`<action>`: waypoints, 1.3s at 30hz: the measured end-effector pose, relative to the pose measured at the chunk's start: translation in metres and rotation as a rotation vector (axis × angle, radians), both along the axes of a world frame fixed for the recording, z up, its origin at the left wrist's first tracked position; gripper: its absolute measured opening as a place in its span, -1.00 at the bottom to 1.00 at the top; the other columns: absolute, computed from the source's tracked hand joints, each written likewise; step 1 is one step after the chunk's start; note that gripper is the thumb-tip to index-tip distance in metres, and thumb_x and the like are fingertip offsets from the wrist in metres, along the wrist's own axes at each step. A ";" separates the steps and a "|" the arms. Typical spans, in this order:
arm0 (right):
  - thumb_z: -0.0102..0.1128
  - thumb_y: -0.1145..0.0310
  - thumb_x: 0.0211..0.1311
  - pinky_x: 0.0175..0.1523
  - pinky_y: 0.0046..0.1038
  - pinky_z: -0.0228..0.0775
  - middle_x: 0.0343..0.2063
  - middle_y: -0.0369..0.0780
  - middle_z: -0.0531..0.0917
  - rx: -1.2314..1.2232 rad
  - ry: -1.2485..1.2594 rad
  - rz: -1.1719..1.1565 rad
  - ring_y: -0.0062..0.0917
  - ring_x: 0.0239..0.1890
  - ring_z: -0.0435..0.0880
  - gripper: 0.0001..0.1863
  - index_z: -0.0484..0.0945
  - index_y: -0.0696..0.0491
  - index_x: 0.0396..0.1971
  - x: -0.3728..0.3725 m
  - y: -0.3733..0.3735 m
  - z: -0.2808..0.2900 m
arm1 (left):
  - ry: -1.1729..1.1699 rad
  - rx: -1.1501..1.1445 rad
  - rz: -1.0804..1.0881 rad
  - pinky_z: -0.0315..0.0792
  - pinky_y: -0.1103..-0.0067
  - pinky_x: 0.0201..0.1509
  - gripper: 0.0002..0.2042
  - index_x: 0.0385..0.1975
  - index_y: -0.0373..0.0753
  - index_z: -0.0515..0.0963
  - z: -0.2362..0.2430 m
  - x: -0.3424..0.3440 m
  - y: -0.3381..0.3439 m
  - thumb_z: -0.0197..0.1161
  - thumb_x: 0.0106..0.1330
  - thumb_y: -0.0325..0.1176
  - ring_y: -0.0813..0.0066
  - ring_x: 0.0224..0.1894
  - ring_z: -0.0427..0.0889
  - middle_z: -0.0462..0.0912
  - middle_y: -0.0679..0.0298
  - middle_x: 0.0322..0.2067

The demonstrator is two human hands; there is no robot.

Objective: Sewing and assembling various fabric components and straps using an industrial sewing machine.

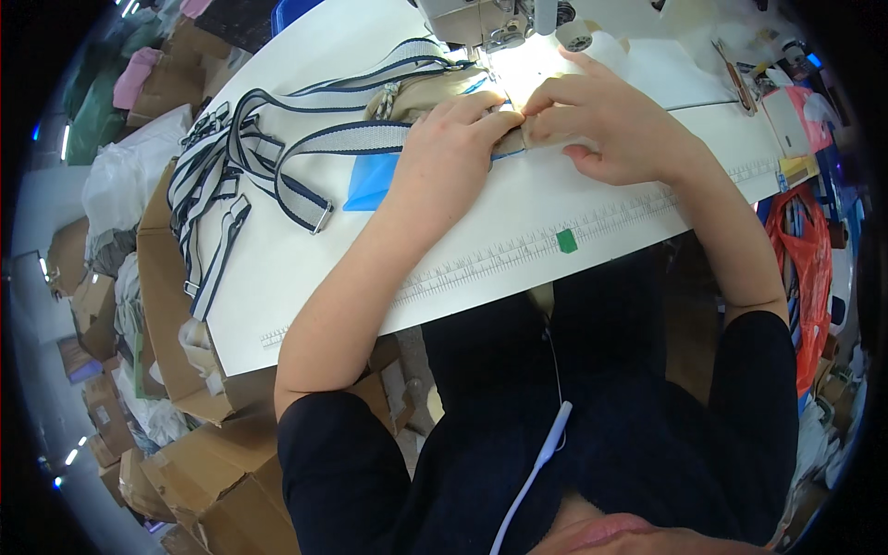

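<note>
A tan fabric piece [425,95] lies under the sewing machine head [499,20], partly covered by my hands. My left hand [451,153] is closed on its near edge, thumb and fingertips close to the lit needle area. From the right, my right hand [606,120] meets it with bent fingers at the same edge, its thumb held lower and apart. What the fingertips pinch is partly hidden. A bright blue sheet [372,181] sticks out beneath my left wrist. Grey webbing straps [356,139] with navy edges run from the fabric to the left.
More straps with metal buckles [320,218] pile up on the white table's left side. A printed ruler strip [499,264] runs along the near edge, with a green sticker [566,241]. Tweezers [735,79] lie at right. Cardboard boxes [222,472] stand at lower left.
</note>
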State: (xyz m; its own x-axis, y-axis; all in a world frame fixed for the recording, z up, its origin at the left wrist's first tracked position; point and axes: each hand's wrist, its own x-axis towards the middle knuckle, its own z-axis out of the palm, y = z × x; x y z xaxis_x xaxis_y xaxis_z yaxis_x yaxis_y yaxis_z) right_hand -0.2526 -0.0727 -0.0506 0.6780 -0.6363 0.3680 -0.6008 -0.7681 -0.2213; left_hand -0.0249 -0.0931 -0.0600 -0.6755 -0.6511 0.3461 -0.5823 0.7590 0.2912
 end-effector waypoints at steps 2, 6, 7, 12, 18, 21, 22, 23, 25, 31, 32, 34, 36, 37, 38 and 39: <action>0.16 0.56 -0.08 0.45 -0.06 -0.03 -0.27 -0.35 0.55 0.031 0.020 -0.015 -0.52 -0.15 0.55 -0.80 0.61 -0.04 -0.41 0.000 0.001 0.002 | 0.057 -0.020 0.014 0.45 0.36 -0.02 -0.72 -0.09 -0.12 0.59 -0.004 -0.001 0.000 0.16 0.19 -0.48 0.26 -0.04 0.58 0.60 0.28 -0.09; 0.17 0.55 -0.08 0.40 -0.10 0.02 -0.20 -0.33 0.57 0.084 0.074 -0.032 -0.51 -0.10 0.54 -0.75 0.62 -0.05 -0.35 -0.001 0.001 0.004 | 0.027 -0.050 0.008 0.43 0.33 0.02 -0.74 -0.10 -0.12 0.57 -0.006 0.000 0.001 0.14 0.21 -0.46 0.27 -0.02 0.56 0.59 0.29 -0.10; 0.17 0.54 -0.06 0.41 -0.08 0.01 -0.25 -0.35 0.55 0.049 0.073 -0.030 -0.52 -0.11 0.53 -0.76 0.62 -0.05 -0.34 -0.001 0.000 0.003 | 0.016 -0.056 0.032 0.41 0.32 0.02 -0.75 -0.10 -0.11 0.58 -0.007 -0.001 0.001 0.14 0.22 -0.46 0.29 -0.01 0.56 0.59 0.30 -0.10; 0.17 0.55 -0.07 0.34 -0.15 0.06 -0.20 -0.34 0.57 0.022 0.048 -0.060 -0.51 -0.07 0.52 -0.76 0.63 -0.04 -0.34 -0.002 -0.004 -0.004 | -0.022 -0.078 0.087 0.38 0.28 -0.03 -0.75 -0.11 -0.05 0.58 -0.007 -0.001 -0.002 0.16 0.21 -0.43 0.34 -0.01 0.55 0.59 0.36 -0.11; 0.10 0.56 -0.06 0.41 -0.07 0.00 -0.19 -0.34 0.56 0.009 0.034 -0.089 -0.52 -0.04 0.51 -0.73 0.64 -0.03 -0.32 -0.001 -0.006 -0.010 | -0.076 -0.025 0.134 0.32 0.35 -0.01 -0.72 -0.07 0.02 0.57 -0.001 -0.001 -0.008 0.15 0.27 -0.49 0.30 0.06 0.52 0.62 0.34 -0.14; 0.06 0.58 -0.07 0.42 -0.09 -0.02 -0.19 -0.33 0.56 0.002 0.025 -0.102 -0.52 -0.04 0.51 -0.71 0.64 -0.03 -0.32 0.002 -0.008 -0.012 | -0.074 0.005 0.117 0.31 0.35 0.01 -0.73 -0.07 0.00 0.58 -0.002 0.002 -0.013 0.14 0.28 -0.49 0.30 0.07 0.51 0.62 0.33 -0.13; 0.05 0.59 -0.07 0.43 -0.10 -0.03 -0.19 -0.33 0.56 -0.001 0.022 -0.104 -0.52 -0.04 0.51 -0.70 0.64 -0.03 -0.32 0.002 -0.008 -0.012 | -0.072 0.008 0.113 0.31 0.35 0.01 -0.73 -0.07 0.00 0.58 -0.002 0.001 -0.013 0.14 0.28 -0.49 0.30 0.07 0.51 0.62 0.33 -0.13; 0.05 0.59 -0.07 0.43 -0.10 -0.03 -0.19 -0.33 0.56 0.002 0.024 -0.108 -0.52 -0.04 0.51 -0.70 0.64 -0.03 -0.32 0.001 -0.008 -0.013 | -0.066 0.007 0.111 0.31 0.35 0.02 -0.73 -0.07 -0.01 0.58 -0.002 0.000 -0.013 0.15 0.28 -0.49 0.30 0.07 0.51 0.62 0.32 -0.13; 0.04 0.60 -0.07 0.42 -0.13 -0.03 -0.20 -0.34 0.56 -0.006 0.023 -0.119 -0.52 -0.05 0.51 -0.69 0.64 -0.03 -0.33 0.001 -0.008 -0.013 | -0.058 0.007 0.107 0.31 0.36 0.03 -0.73 -0.07 -0.02 0.59 -0.003 0.000 -0.015 0.15 0.28 -0.49 0.29 0.07 0.51 0.62 0.31 -0.13; 0.05 0.60 -0.06 0.40 -0.15 -0.01 -0.21 -0.35 0.56 -0.007 -0.010 -0.111 -0.53 -0.05 0.50 -0.71 0.63 -0.03 -0.33 0.000 -0.012 -0.015 | -0.009 -0.007 0.093 0.26 0.24 0.04 -0.77 -0.10 -0.03 0.59 -0.006 0.002 -0.020 0.13 0.27 -0.42 0.32 0.07 0.49 0.61 0.35 -0.12; 0.05 0.60 -0.06 0.40 -0.15 -0.01 -0.21 -0.35 0.56 -0.012 -0.012 -0.114 -0.53 -0.05 0.50 -0.71 0.63 -0.03 -0.33 0.001 -0.012 -0.016 | -0.004 -0.003 0.091 0.27 0.24 0.04 -0.77 -0.12 -0.03 0.59 -0.007 0.002 -0.021 0.13 0.27 -0.42 0.32 0.06 0.49 0.61 0.35 -0.13; 0.07 0.58 -0.04 0.40 -0.13 0.00 -0.21 -0.35 0.56 -0.006 0.007 -0.114 -0.53 -0.05 0.50 -0.72 0.62 -0.04 -0.32 0.002 -0.011 -0.014 | -0.012 -0.010 0.087 0.29 0.24 0.03 -0.78 -0.14 -0.04 0.60 -0.007 0.002 -0.019 0.15 0.25 -0.42 0.31 0.05 0.50 0.60 0.36 -0.16; 0.09 0.57 -0.04 0.39 -0.13 0.00 -0.20 -0.34 0.56 -0.040 0.001 -0.106 -0.52 -0.05 0.51 -0.74 0.62 -0.03 -0.32 0.001 -0.009 -0.013 | -0.026 -0.044 0.063 0.41 0.32 0.00 -0.77 -0.14 -0.17 0.60 -0.004 0.000 -0.011 0.19 0.21 -0.52 0.21 0.01 0.54 0.62 0.20 -0.14; 0.11 0.55 -0.03 0.39 -0.12 0.00 -0.20 -0.34 0.55 -0.058 -0.006 -0.095 -0.51 -0.05 0.52 -0.75 0.61 -0.03 -0.32 0.002 -0.007 -0.012 | -0.024 -0.052 0.070 0.41 0.32 0.00 -0.77 -0.14 -0.17 0.60 -0.004 -0.001 -0.010 0.19 0.21 -0.52 0.21 0.01 0.54 0.62 0.20 -0.14; 0.11 0.55 -0.03 0.39 -0.12 0.00 -0.20 -0.34 0.55 -0.066 -0.004 -0.087 -0.51 -0.05 0.52 -0.75 0.61 -0.03 -0.32 0.003 -0.007 -0.011 | 0.020 -0.086 0.075 0.42 0.33 -0.03 -0.79 -0.17 -0.18 0.61 -0.005 -0.002 -0.010 0.19 0.21 -0.52 0.20 -0.04 0.56 0.63 0.19 -0.17; 0.13 0.54 -0.03 0.38 -0.12 0.03 -0.19 -0.33 0.55 -0.078 -0.032 -0.074 -0.51 -0.06 0.53 -0.78 0.61 -0.03 -0.34 0.005 -0.007 -0.010 | 0.064 -0.120 0.079 0.44 0.34 -0.07 -0.81 -0.20 -0.19 0.61 -0.005 -0.001 -0.010 0.20 0.21 -0.51 0.19 -0.08 0.58 0.64 0.19 -0.20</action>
